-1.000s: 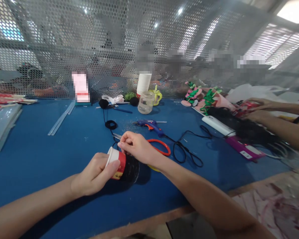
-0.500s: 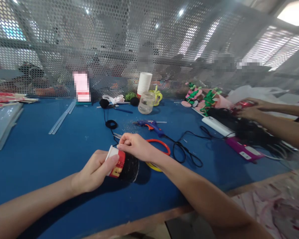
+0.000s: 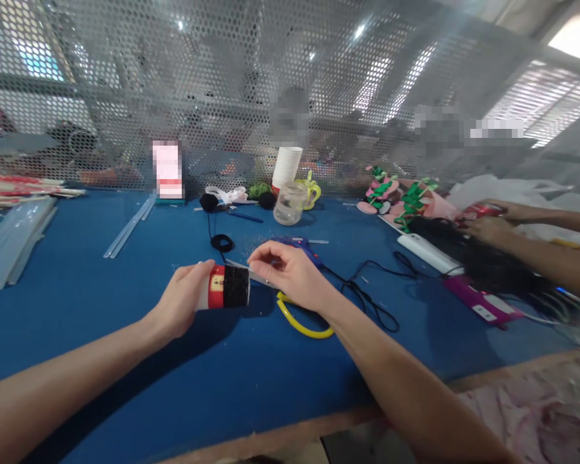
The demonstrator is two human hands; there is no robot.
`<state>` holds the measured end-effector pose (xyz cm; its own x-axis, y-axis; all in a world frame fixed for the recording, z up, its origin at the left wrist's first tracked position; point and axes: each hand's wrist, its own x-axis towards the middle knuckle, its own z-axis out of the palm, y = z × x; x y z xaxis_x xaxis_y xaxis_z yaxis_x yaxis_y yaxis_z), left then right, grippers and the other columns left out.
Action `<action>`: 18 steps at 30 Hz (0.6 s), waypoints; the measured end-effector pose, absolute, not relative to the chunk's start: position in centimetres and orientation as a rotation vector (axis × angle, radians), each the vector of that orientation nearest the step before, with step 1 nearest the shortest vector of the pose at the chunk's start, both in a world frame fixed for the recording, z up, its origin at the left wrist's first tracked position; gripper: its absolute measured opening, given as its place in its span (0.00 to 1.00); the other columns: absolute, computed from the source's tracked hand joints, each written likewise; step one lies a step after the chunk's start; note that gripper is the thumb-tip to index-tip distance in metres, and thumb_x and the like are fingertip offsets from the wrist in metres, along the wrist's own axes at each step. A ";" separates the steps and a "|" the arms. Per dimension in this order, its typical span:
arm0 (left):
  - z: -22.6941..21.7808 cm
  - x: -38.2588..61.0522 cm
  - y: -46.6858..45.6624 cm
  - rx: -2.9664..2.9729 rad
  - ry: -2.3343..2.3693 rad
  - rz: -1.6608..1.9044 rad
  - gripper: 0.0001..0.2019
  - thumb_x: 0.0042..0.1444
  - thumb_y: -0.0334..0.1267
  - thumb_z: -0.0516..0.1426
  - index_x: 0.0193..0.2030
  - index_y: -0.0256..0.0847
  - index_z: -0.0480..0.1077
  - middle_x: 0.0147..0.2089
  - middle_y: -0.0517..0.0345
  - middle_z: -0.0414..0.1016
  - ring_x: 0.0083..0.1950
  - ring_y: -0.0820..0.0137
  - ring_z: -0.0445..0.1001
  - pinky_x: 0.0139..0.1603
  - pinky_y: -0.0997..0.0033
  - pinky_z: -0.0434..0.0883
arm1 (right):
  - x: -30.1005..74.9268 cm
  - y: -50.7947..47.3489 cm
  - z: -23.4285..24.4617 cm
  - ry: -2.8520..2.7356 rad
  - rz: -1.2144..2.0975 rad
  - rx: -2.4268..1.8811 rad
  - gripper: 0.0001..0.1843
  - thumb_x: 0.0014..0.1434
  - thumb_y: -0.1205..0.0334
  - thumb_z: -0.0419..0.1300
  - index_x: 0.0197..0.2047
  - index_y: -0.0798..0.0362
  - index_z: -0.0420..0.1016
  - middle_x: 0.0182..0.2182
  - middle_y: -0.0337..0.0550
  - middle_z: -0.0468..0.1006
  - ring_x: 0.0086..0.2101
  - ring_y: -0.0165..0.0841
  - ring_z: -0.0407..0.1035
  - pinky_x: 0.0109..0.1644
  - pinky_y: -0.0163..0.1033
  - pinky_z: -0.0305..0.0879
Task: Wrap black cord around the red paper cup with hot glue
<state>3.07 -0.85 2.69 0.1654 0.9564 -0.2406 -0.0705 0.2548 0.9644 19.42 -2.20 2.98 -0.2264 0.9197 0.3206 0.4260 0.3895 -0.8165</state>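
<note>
My left hand (image 3: 178, 304) is wrapped round a paper cup (image 3: 225, 287) lying sideways above the blue table (image 3: 125, 361). The cup has a white base, a red band and a black covering toward its mouth. My right hand (image 3: 290, 274) hovers just right of the cup, thumb and forefinger pinched together; what they pinch, if anything, is too thin to make out. Scissors with a yellow handle loop (image 3: 302, 324) lie under my right wrist, and their blade reaches toward the cup.
Behind my right hand lie a blue glue gun (image 3: 297, 243) and its black cord (image 3: 367, 303). A clear jar (image 3: 289, 203) and stacked white cups (image 3: 287, 166) stand by the mesh wall (image 3: 222, 96). A co-worker's hands (image 3: 493, 225) work among pink-and-green crafts (image 3: 401, 193) at right. Clear strips (image 3: 128, 227) lie at left.
My left hand has raised the cup and turned it more sideways. My right hand has come off the cup's rim and drawn away to the right, still pinched.
</note>
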 end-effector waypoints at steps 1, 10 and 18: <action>2.7 3.1 -0.7 1.019 1.149 0.950 0.12 0.43 0.40 0.53 0.15 0.37 0.61 0.12 0.66 0.58 0.14 0.79 0.57 0.15 0.80 0.53 | 19.4 -2.5 3.2 -1.897 0.701 -1.140 0.04 0.51 0.62 0.53 0.31 0.54 0.65 0.28 0.39 0.66 0.29 0.26 0.61 0.33 0.32 0.59; 2.2 3.0 -0.8 1.056 1.101 0.903 0.13 0.43 0.42 0.52 0.16 0.35 0.62 0.14 0.66 0.59 0.15 0.80 0.56 0.16 0.80 0.53 | 18.4 -3.7 3.1 -2.147 0.426 -1.235 0.02 0.51 0.68 0.54 0.27 0.54 0.64 0.28 0.38 0.62 0.29 0.26 0.59 0.34 0.33 0.57; 2.2 2.8 -0.4 1.019 1.095 0.959 0.11 0.42 0.41 0.53 0.16 0.37 0.60 0.13 0.67 0.57 0.15 0.79 0.56 0.16 0.79 0.52 | 18.5 -4.7 4.2 -2.367 0.378 -1.230 0.04 0.52 0.68 0.52 0.26 0.55 0.61 0.28 0.39 0.63 0.29 0.27 0.58 0.33 0.33 0.55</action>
<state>2.84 -0.42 2.20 0.1912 0.9541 -0.2304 -0.1027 0.2529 0.9620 18.53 -4.73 4.23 -0.5050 0.8236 0.2582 0.7021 0.5660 -0.4321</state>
